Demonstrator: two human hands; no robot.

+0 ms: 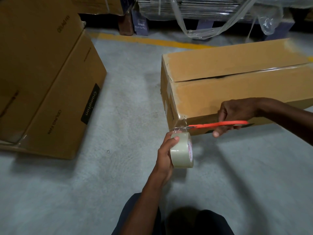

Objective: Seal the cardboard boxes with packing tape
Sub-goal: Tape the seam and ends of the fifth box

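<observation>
Long cardboard box [237,85] lying on the grey floor [67,192], its long axis running from the near-left corner away to the right, where the frame edge cuts it off. The top flaps meet along a lengthwise seam; clear tape glints over the seam toward the right, while toward the left end a dark gap shows between the flaps. Tape is also visible wrapped over the near-left corner of the box.

Left hand [165,155], just below that corner, grips a roll of clear tape [182,150]; its fingers [174,139] curl over the roll's outer face, and the roll stands on edge with its open core facing right. A short strip runs from the roll up to the box corner.

Right hand [235,112], against the box's near side, holds orange-handled scissors [218,124] lying almost level, tips pointing left at the strip. Whether the blades are apart cannot be made out. The right fingers are partly hidden behind the handles.

Left of the box, well apart, a second printed carton [50,92] lies tilted, cut off by the frame. Beyond the box: a yellow floor line [152,41] and plastic-wrapped pallets [211,12], dim and indistinct.
</observation>
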